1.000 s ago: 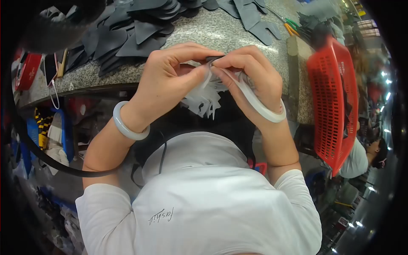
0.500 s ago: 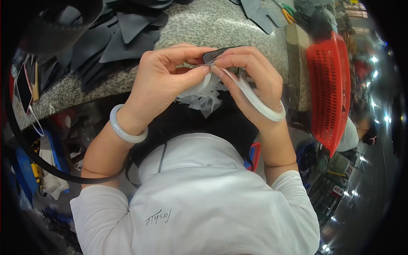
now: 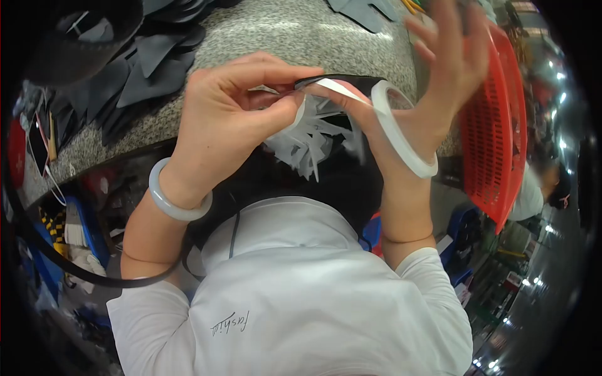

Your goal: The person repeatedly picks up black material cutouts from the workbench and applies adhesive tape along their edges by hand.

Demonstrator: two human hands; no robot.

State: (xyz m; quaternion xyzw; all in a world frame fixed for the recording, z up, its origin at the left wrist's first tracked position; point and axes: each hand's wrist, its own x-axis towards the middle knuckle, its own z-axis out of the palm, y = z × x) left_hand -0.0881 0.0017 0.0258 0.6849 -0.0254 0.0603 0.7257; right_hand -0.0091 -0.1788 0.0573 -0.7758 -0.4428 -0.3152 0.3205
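Between thumb and index finger, my left hand (image 3: 244,113) pinches the end of a dark flat piece (image 3: 360,79). A white tape strip (image 3: 345,90) runs along that piece toward a white tape roll (image 3: 401,141), which hangs around my right hand (image 3: 439,81) at the thumb. The right fingers are spread and raised, slightly blurred, while the thumb lies along the strip. Crumpled translucent white strips (image 3: 304,147) hang below the hands. A pale bangle (image 3: 164,199) is on my left wrist.
Dark cut pieces (image 3: 141,75) are heaped on the speckled tabletop (image 3: 251,31) at left. A red basket (image 3: 495,131) stands at right, with another person (image 3: 530,194) beyond it. A phone (image 3: 39,144) lies at the far left.
My right hand has opened and moved right and up, away from my left fingers. More of the dark piece and a white strip between the hands now show. The view has shifted slightly.
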